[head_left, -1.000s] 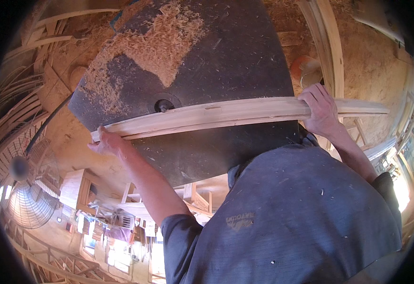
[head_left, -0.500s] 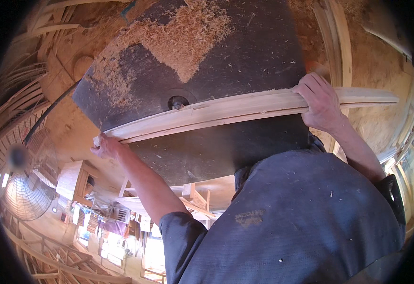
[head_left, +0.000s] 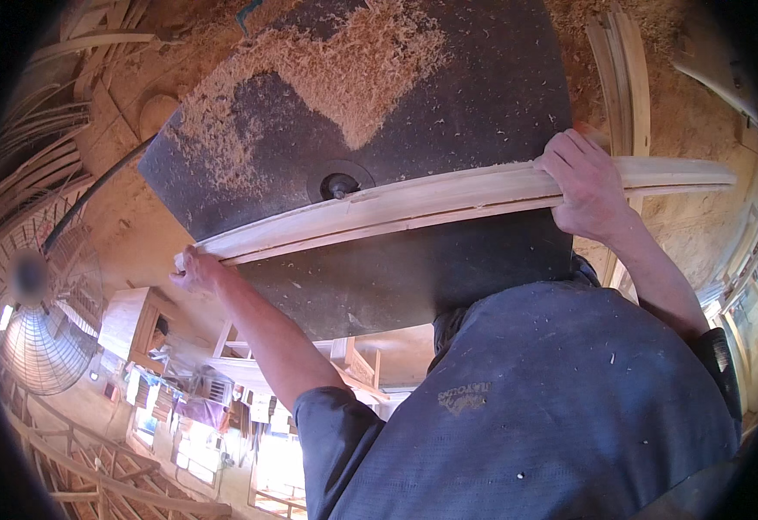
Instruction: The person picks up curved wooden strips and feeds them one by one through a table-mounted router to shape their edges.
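Note:
A long pale wooden strip [head_left: 396, 208] with a groove along its near side lies across a dark machine table [head_left: 474, 95]. My left hand [head_left: 197, 268] grips its left end, at the table's left edge. Farther along, my right hand [head_left: 585, 182] is wrapped over the strip near the table's right edge, and the strip runs on past it. The cutter spindle [head_left: 339, 185] stands in a round opening in the table, close against the strip's far side. The strip hides part of that opening's rim.
Wood shavings [head_left: 353, 78] are heaped on the far part of the table. A round caged fan [head_left: 41, 347] stands at the left. Curved wood pieces [head_left: 32, 165] are stacked at the far left, and more boards [head_left: 621, 78] lie beyond the table's right edge.
The whole view has shifted slightly. Both hands keep their hold on the strip, and the strip stays by the spindle with little visible movement along the table.

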Demonstrator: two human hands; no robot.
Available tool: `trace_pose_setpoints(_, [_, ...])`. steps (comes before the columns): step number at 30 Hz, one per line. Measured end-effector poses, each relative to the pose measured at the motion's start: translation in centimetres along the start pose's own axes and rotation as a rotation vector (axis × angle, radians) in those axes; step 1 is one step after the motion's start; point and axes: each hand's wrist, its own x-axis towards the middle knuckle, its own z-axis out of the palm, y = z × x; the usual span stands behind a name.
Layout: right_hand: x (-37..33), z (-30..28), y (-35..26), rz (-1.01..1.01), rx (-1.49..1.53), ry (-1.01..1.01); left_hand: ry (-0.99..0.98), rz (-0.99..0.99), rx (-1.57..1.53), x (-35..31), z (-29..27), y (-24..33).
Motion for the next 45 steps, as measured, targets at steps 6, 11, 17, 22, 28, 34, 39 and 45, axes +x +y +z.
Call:
trace_pose_setpoints(6, [0.6,0.0,0.2,-0.054,-0.022,0.011,0.057,0.072,0.071,2.7,-0.8,-3.1])
trace_pose_setpoints(11, [0.9,0.0,0.0,-0.025,-0.019,0.003,0.065,-0.029,-0.008,0.0,0.1,-0.2])
trace_pose_setpoints(17, [1.1,-0.2,-0.2,-0.069,-0.034,-0.014,0.064,0.044,-0.026,3.2,-1.3,-3.9])
trace_pose_setpoints(22, [1.0,1.0,-1.5,-0.095,-0.033,-0.001,0.054,-0.130,-0.202,-1.1,-0.7,-0.6])
trace_pose_setpoints(28, [1.2,1.7,-3.1,-0.124,-0.014,0.037,-0.067,-0.112,-0.307,-12.5,1.1,1.7])
trace_pose_setpoints(34, [-2.9,-1.1,0.9,-0.031,-0.099,0.126,-0.030,-0.143,-0.268,-14.0,1.0,4.1])
trace_pose_setpoints(39, [-4.7,-2.2,3.8,-0.055,-0.107,0.170,-0.031,-0.090,-0.273,-14.0,1.1,4.4])
trace_pose_setpoints(45, [-4.6,-1.5,4.0,-0.065,-0.090,0.223,0.000,-0.044,-0.226,-13.0,1.6,3.4])
